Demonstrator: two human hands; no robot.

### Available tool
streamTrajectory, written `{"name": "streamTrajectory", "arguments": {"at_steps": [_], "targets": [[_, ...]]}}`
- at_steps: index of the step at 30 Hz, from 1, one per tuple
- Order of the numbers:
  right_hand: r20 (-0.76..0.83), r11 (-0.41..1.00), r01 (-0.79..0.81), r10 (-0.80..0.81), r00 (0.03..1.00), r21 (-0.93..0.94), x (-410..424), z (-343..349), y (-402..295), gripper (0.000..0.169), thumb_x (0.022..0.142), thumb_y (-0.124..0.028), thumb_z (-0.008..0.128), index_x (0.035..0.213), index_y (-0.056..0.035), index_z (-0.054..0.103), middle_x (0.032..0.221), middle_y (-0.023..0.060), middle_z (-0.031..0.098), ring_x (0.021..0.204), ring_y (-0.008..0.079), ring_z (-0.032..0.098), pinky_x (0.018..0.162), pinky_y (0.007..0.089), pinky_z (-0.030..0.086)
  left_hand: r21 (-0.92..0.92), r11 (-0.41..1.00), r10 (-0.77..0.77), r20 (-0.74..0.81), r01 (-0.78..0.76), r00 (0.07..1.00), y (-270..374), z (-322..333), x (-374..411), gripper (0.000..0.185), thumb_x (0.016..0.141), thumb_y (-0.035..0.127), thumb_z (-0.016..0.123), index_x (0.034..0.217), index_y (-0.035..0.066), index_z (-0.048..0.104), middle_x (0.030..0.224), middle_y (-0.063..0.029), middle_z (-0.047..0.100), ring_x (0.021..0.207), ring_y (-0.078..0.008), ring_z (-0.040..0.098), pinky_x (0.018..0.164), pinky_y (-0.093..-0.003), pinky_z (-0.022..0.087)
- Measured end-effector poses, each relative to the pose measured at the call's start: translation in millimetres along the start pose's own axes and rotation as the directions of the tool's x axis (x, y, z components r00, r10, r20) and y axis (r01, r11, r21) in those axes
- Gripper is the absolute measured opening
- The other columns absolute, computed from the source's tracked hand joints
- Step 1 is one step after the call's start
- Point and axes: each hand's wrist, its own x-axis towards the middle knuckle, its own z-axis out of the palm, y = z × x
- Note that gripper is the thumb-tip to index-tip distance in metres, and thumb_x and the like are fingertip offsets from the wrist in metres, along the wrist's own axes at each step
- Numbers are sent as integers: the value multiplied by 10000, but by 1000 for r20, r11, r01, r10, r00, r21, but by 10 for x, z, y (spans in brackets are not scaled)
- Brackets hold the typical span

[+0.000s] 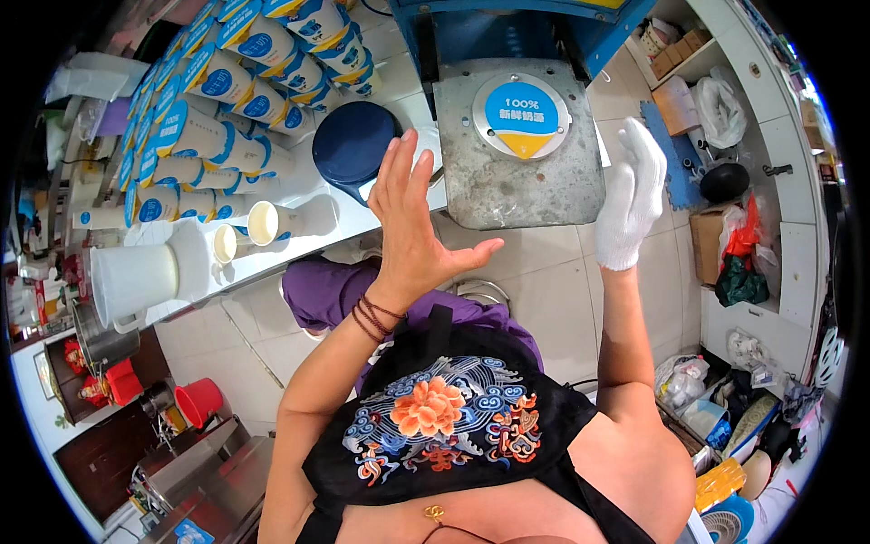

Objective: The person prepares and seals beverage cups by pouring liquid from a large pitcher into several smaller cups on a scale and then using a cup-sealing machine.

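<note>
My bare left hand (414, 224) is raised with its fingers and thumb spread, in front of a dark blue round lid (355, 141) on the white counter. Nothing is in it. A white knitted glove covers my right hand (631, 194), which is held up beside the metal plate (503, 194) of a blue machine (499, 27); its fingers lie together and I see nothing in them. On the plate, a round metal holder (565, 144) has a blue and yellow printed lid (522, 115) in it. It is hidden whether a cup is below that lid.
Many lidded paper cups (224, 81) are stacked on the counter (204, 285) at the left. Two cups without lids (264, 223) and a white plastic pitcher (134, 282) stand nearer its edge. White shelves (754, 204) with bags and boxes line the right side.
</note>
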Motion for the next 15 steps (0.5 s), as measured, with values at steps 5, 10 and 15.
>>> {"name": "streamTrajectory", "arguments": {"at_steps": [5, 10, 15], "targets": [[2, 993, 57, -57, 998, 101, -559, 133, 254, 880, 941, -537, 677, 1519, 64, 395, 1517, 259, 461, 1377, 395, 506, 1143, 489, 422, 42, 999, -26, -27, 27, 999, -95, 96, -65, 1286, 641, 595, 918, 1602, 107, 216, 1671, -274, 185, 1550, -474, 142, 1178, -575, 144], [51, 988, 68, -76, 996, 140, -647, 223, 360, 1061, 847, -649, 737, 1565, 22, 335, 1576, 287, 379, 1432, 438, 440, 1154, 507, 414, 56, 998, 43, -79, -39, 996, -138, 84, -13, 1351, 624, 608, 928, 1623, 127, 155, 1678, -301, 137, 1547, -507, 114, 1179, -594, 125], [90, 990, -7, -6, 996, 139, -519, 237, 332, 1091, 827, -658, 752, 1589, -15, 308, 1598, 289, 328, 1443, 447, 415, 1143, 504, 425, 106, 994, 39, -53, -33, 998, -137, 45, 128, 1458, 590, 576, 959, 1644, 134, 55, 1681, -299, 127, 1556, -505, 91, 1216, -597, 138]]}}
